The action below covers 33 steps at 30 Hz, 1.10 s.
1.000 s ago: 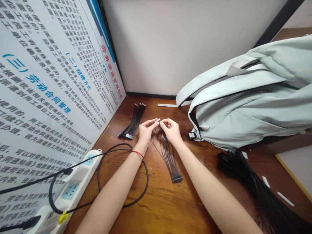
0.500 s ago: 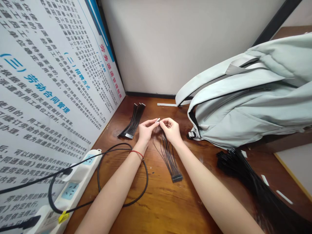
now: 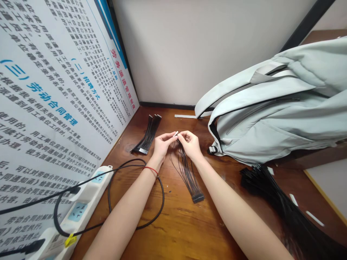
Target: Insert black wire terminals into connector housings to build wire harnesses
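My left hand (image 3: 162,145) pinches a small white connector (image 3: 175,133) between thumb and forefinger. Right beside it, my right hand (image 3: 189,142) is closed on the thin black wires near that connector; its fingertips almost meet those of the left. The wire harness (image 3: 187,169) fans down from between my hands toward me. Its far end, a black connector (image 3: 197,198), lies on the table between my forearms. To the left of my left hand rests a bundle of black wire harnesses (image 3: 149,133) with a white connector at its near end.
A power strip (image 3: 92,195) with a looping black cable (image 3: 163,195) lies at left on the wooden table (image 3: 173,231). A pale backpack (image 3: 271,119) stands at right. Below it are a thick black wire bundle (image 3: 273,202) and white strips (image 3: 315,218). A printed board (image 3: 54,108) leans at left.
Hardly anything differs. My fingers stay at the white connector with tiny shifts, and the black connector end of the harness has slid very slightly to the right.
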Each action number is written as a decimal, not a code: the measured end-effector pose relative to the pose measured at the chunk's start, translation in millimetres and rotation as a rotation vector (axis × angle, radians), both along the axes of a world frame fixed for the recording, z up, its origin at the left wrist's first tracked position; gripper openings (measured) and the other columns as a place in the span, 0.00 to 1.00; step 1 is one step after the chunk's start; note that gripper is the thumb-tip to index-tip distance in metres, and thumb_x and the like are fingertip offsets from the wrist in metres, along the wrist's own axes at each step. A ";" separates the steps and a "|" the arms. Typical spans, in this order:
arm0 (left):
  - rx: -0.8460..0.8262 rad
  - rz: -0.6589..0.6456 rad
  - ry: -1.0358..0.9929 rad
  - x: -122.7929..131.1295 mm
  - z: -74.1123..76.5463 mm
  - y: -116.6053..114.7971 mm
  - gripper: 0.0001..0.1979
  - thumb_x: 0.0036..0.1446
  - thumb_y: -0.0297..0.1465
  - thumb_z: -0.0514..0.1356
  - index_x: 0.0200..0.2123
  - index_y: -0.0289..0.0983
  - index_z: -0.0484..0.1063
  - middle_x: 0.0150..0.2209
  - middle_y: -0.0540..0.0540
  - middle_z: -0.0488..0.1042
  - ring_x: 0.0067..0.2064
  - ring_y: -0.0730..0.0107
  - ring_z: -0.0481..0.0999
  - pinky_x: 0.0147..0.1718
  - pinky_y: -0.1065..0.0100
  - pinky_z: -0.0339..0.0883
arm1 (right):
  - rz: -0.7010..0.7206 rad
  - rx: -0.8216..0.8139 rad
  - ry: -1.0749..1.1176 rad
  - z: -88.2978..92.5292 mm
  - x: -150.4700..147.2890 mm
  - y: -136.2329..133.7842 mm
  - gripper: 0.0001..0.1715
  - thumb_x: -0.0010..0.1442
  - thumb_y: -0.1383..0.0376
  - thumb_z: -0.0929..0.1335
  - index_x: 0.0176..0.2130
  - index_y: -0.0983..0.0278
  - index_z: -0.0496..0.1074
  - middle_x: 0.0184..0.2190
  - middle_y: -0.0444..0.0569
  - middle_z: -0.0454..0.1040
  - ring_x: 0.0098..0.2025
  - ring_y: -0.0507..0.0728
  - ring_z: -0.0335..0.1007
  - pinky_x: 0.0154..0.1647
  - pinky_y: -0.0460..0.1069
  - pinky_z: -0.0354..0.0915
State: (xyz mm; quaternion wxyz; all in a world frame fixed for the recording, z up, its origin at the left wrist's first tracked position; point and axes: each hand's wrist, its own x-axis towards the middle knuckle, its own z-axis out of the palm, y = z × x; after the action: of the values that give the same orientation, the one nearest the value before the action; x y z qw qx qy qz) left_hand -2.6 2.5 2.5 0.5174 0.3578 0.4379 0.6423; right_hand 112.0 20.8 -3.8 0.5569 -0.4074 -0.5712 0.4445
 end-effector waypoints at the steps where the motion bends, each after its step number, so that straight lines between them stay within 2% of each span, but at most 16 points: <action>1: 0.005 -0.006 0.006 -0.2 -0.4 0.1 0.15 0.32 0.31 0.70 0.29 0.35 0.78 0.35 0.43 0.79 0.39 0.64 0.77 0.45 0.62 0.66 | 0.003 -0.003 0.003 0.1 0.3 0.1 0.16 0.48 0.52 0.70 0.28 0.63 0.69 0.28 0.46 0.74 0.33 0.55 0.70 0.38 0.51 0.67; 22: 0.021 -0.083 0.077 -1.8 4.0 -1.7 0.14 0.32 0.32 0.71 0.28 0.35 0.78 0.34 0.43 0.79 0.38 0.64 0.77 0.45 0.61 0.67 | 0.036 -0.038 0.016 -0.3 3.4 0.3 0.15 0.48 0.54 0.71 0.27 0.63 0.69 0.28 0.47 0.75 0.33 0.55 0.71 0.39 0.51 0.67; 28: 0.021 -0.027 0.022 -1.3 -0.5 1.0 0.15 0.33 0.33 0.70 0.29 0.35 0.77 0.35 0.43 0.79 0.39 0.64 0.77 0.45 0.62 0.66 | 0.027 -0.028 0.025 2.1 1.0 -1.4 0.13 0.48 0.56 0.71 0.29 0.63 0.70 0.29 0.47 0.75 0.34 0.55 0.72 0.41 0.51 0.68; 33: -0.013 -0.011 -0.102 -2.6 -2.8 3.5 0.16 0.35 0.32 0.70 0.32 0.34 0.76 0.34 0.42 0.79 0.38 0.66 0.77 0.44 0.63 0.66 | 0.008 -0.041 0.008 3.0 -0.7 -3.0 0.10 0.47 0.61 0.71 0.31 0.63 0.70 0.30 0.48 0.76 0.32 0.54 0.72 0.38 0.50 0.68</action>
State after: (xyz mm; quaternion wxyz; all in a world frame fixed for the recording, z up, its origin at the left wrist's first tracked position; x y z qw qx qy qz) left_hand -5.2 6.1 -0.2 0.5447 0.3237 0.4131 0.6541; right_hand 111.3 17.8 -0.8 0.5490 -0.4144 -0.5614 0.4600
